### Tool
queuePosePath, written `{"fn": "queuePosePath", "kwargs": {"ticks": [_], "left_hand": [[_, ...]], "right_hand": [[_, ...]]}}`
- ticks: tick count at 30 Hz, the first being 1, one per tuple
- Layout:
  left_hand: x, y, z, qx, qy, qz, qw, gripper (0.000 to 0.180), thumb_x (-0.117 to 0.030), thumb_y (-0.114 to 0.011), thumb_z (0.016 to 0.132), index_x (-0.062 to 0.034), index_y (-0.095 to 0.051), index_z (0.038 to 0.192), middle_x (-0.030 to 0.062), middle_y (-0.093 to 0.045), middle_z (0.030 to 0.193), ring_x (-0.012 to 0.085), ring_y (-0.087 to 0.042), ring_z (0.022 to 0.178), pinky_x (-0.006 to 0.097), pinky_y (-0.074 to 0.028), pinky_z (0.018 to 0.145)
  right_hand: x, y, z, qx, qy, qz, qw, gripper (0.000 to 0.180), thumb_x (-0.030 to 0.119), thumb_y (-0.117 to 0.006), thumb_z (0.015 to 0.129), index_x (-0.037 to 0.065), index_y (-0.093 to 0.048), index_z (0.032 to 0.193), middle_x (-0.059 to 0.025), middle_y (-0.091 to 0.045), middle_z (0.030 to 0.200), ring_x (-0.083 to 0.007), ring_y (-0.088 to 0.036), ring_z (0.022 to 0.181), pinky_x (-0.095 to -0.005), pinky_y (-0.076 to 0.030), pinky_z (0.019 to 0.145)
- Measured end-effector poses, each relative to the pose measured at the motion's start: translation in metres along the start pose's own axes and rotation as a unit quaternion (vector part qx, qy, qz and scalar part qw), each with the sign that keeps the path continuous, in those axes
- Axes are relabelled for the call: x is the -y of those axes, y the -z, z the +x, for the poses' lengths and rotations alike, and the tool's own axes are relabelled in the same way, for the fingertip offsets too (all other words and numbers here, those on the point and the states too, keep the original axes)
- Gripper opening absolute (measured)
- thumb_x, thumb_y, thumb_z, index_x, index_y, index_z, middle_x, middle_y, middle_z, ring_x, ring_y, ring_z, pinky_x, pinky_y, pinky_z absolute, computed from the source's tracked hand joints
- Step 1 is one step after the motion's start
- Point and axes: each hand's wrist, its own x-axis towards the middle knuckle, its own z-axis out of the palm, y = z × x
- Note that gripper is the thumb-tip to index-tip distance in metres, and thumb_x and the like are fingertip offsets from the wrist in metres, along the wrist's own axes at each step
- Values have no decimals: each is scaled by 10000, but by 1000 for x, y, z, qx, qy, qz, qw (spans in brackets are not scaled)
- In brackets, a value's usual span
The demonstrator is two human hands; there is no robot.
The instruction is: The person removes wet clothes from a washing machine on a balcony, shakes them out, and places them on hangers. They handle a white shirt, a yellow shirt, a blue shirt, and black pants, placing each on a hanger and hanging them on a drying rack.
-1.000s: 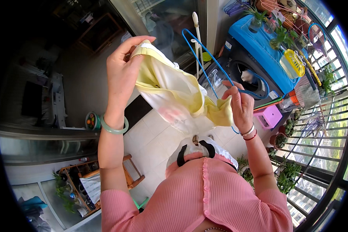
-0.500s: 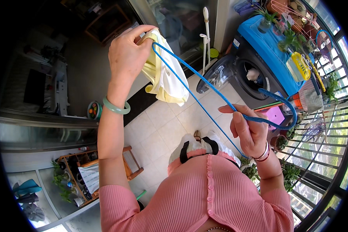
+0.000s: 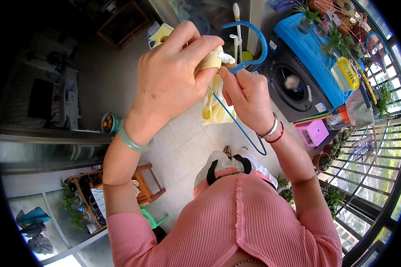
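My left hand is closed around the yellow edge of a pale yellow and white garment, which hangs down below my hands. Close beside it, my right hand is closed around a blue clothes hanger, just under the hook. The hook curves upward above my right fingers, and one thin arm of the hanger slants down in front of my wrist. The rest of the hanger is hidden by my hands and the cloth, so I cannot tell how much of it sits inside the garment.
To the right stands a dark front-loading washing machine with a blue cover bearing plants and a yellow basket. A pink stool is beside it, near the railing. A wooden rack stands at the lower left.
My right hand has moved left and up, bringing the hanger to my left hand. The hook now points up instead of right. My left hand has come slightly right with the garment.
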Motion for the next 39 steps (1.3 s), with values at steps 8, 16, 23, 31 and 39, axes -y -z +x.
{"fn": "queuePosePath", "kwargs": {"ticks": [8,16,23,31,39], "left_hand": [[11,2,26,139,-110,-79,981,331,-97,-657,745,-130,-685,1074,43,-618,823,220,-570,761,337,-443,741],[7,-5,49,86,-84,-88,989,169,-97,-689,801,-92,-728,965,37,-684,815,146,-610,733,252,-462,667],[13,-1,59,99,9,-110,989,156,-131,-660,858,-67,-726,984,30,-700,925,109,-634,852,233,-487,776],[40,13,41,55,125,-136,981,164,-178,-692,853,-73,-731,973,-1,-682,916,100,-591,873,237,-450,815],[24,-16,21,31,143,-151,978,161,-77,-697,838,-34,-719,991,15,-657,885,98,-601,834,215,-468,753]], "right_hand": [[15,45,1,92,-80,175,977,413,273,-541,987,14,-615,674,-22,-610,568,-70,-517,449,-222,-409,443],[-48,75,-32,225,-99,241,939,448,393,-430,1010,45,-599,1237,-84,-641,1146,-141,-590,912,-292,-488,787],[-78,66,-57,166,61,-263,949,227,277,-692,829,98,-644,959,-71,-640,1085,-263,-638,876,-349,-498,725],[-81,130,-48,93,144,-337,926,191,215,-708,818,61,-597,838,-65,-592,924,-248,-560,774,-351,-472,708],[-42,127,5,64,286,-304,906,173,81,-755,726,30,-602,787,-70,-567,920,-240,-557,795,-330,-498,685]]}}
